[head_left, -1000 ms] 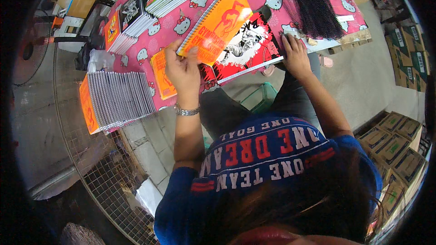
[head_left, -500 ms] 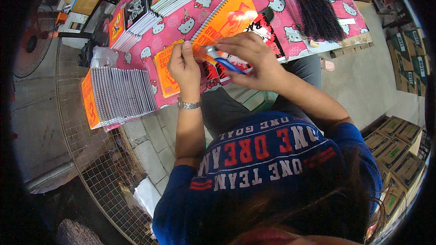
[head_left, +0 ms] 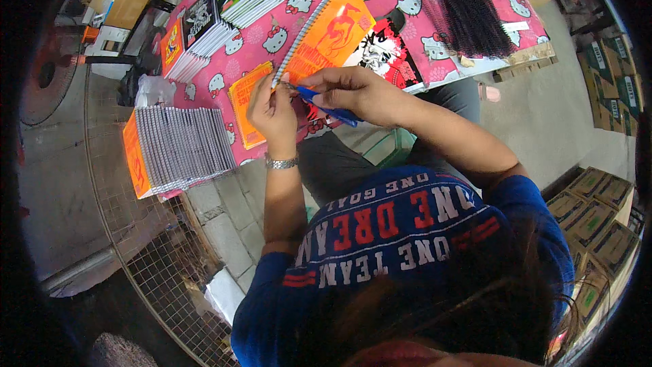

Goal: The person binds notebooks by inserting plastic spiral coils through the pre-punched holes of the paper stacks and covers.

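Notebook sits pinched by its coil end in left hand, likely for steadiness, while right hand grips blue-handled tool beside those fingertips.

Orange notebook, tilted — blue-handled pliers

The left hand and right hand nearly meet (both curled), the right forearm slanting inward.

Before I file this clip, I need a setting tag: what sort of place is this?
Probably a small notebook-binding workshop: a spiral notebook in hand, black coils lying by, stacked cartons at right.
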A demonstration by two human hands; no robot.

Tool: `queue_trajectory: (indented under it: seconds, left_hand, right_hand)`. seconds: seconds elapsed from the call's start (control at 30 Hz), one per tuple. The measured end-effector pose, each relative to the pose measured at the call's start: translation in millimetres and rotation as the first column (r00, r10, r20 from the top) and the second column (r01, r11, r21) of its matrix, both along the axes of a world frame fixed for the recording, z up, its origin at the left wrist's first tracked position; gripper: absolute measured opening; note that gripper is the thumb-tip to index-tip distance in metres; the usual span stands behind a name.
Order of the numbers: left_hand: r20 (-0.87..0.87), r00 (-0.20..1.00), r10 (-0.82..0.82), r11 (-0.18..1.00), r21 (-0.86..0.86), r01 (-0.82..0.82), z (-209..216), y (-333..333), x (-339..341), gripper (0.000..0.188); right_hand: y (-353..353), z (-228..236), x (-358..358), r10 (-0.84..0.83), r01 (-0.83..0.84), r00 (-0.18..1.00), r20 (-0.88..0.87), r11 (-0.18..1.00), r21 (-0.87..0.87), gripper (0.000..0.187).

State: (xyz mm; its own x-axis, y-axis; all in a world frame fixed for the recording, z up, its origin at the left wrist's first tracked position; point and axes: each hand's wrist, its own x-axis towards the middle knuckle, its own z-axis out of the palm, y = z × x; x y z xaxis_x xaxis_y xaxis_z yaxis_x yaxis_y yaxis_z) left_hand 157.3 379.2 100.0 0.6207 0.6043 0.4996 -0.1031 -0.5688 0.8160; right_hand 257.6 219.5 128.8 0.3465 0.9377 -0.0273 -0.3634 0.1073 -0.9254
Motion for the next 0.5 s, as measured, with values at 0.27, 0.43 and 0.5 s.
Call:
queue_trajectory:
  seconds: [0.27,0.43,0.5]
  left_hand:
    - [0.153,0.959,0.239,0.765,-0.638,-0.089,-59,92,-81,0.032]
    - [-0.216,0.838,0.501,0.791,-0.279,-0.545,-142,141,-148,0.034]
    - [-0.31,0.777,0.548,0.814,-0.017,-0.581,-148,141,-147,0.035]
  right_hand:
    - [-86,-81,92,-0.52,0.778,0.519,0.679,0.615,-0.123,0.041]
    - [-99,-172,105,-0.062,0.798,-0.009,0.998,0.601,0.044,0.041]
    - [-103,-171,130,-0.115,0.777,0.082,0.99,0.629,0.009,0.039]
